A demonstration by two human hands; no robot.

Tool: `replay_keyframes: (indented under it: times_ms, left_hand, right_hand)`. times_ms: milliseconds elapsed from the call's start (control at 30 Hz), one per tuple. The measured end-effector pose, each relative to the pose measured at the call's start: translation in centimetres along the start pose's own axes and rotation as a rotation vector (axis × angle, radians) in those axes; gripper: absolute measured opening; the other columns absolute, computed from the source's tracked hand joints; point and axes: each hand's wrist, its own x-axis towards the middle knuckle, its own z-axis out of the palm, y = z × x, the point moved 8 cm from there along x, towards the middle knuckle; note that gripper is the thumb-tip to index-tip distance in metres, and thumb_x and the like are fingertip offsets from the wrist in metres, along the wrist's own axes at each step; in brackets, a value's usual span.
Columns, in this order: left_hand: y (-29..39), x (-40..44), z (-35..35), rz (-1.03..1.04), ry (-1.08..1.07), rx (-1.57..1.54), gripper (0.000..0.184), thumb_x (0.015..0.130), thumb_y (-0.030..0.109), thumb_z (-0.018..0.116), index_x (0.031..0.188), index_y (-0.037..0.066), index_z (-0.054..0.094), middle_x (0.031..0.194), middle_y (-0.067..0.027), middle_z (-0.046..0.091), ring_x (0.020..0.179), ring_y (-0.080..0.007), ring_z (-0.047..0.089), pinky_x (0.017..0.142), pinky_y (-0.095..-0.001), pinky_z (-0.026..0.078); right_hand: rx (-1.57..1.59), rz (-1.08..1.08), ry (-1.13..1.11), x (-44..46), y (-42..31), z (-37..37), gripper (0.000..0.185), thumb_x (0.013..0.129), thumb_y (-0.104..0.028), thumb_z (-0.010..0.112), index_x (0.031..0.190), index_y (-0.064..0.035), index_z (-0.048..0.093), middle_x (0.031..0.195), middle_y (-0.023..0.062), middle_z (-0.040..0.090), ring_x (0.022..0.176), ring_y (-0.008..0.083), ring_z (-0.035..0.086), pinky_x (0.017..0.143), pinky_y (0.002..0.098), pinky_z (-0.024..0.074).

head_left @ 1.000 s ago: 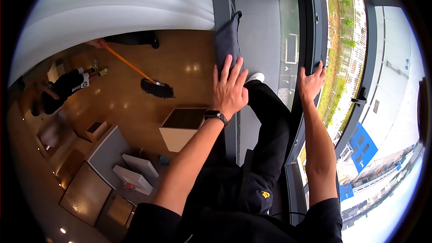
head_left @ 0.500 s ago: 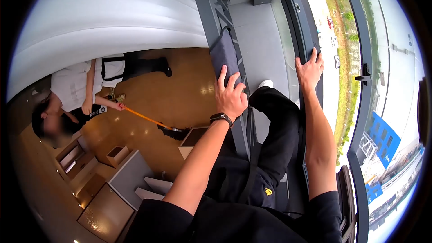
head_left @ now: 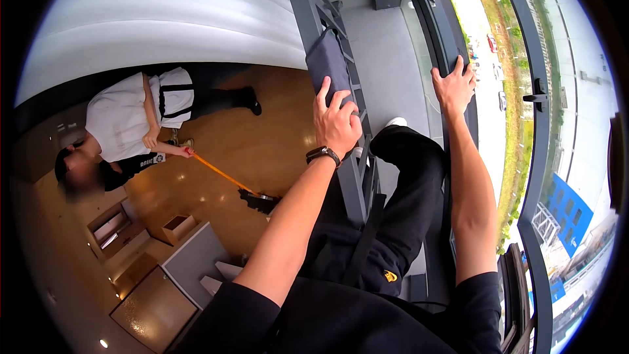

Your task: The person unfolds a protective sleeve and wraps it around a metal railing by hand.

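My left hand point(head_left: 337, 123), a watch on its wrist, lies with fingers spread on the lower end of a dark grey cloth point(head_left: 325, 59). The cloth is draped over the dark metal railing point(head_left: 354, 190). My left thumb is hard to make out. On the other side, my right hand point(head_left: 453, 90) holds the edge of the dark window frame point(head_left: 438, 33), thumb on one side and bent fingers over the other. One of my legs point(head_left: 413, 183), in black trousers, is between the railing and the window.
Another person point(head_left: 124, 118) in a white top holds an orange stick point(head_left: 219, 172) with a dark head point(head_left: 259, 202) near the brown floor. A window handle point(head_left: 537, 97) juts from the outer frame. Grey and brown furniture point(head_left: 203, 259) stands lower left; a white curtain point(head_left: 177, 19) hangs above.
The view has shifted slightly, and the surroundings sit a little differently in it. Both my hands keep their places on the cloth and the window frame. The other person still holds the stick.
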Motion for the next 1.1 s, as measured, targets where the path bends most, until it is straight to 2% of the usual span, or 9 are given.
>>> replay_keyframes:
  times_ms: [167,600,1100]
  left_hand:
    - [0.11,0.16,-0.03,-0.001,-0.018,0.022,0.012,0.071,0.003,0.055,0.068,0.008,0.065,0.11,-0.0039,0.063,0.133,-0.0419,0.037,0.104,-0.0497,0.038]
    - [-0.1,0.2,0.11,0.0,-0.026,0.033,0.012,0.07,0.003,0.056,0.069,0.009,0.067,0.11,-0.0036,0.063,0.134,-0.0416,0.036,0.104,-0.0479,0.037]
    - [-0.08,0.34,0.23,-0.005,-0.038,0.033,0.011,0.07,0.004,0.057,0.067,0.009,0.065,0.108,-0.0038,0.062,0.134,-0.0403,0.038,0.103,-0.0509,0.036]
  right_hand:
    - [0.017,0.023,-0.037,-0.07,-0.07,-0.26,0.081,0.078,-0.047,0.062,0.148,-0.0135,0.035,0.153,0.0213,0.029,0.141,0.0436,0.025,0.111,0.0588,0.0288]
    - [0.007,0.008,-0.017,0.3,0.21,0.62,0.081,0.077,-0.046,0.06,0.146,-0.0124,0.035,0.152,0.0227,0.03,0.141,0.0451,0.025,0.111,0.0592,0.0275]
    - [0.0,0.008,0.003,0.0,-0.16,-0.22,0.08,0.077,-0.045,0.062,0.146,-0.0139,0.037,0.15,0.0221,0.032,0.139,0.0445,0.028,0.109,0.0585,0.0311]
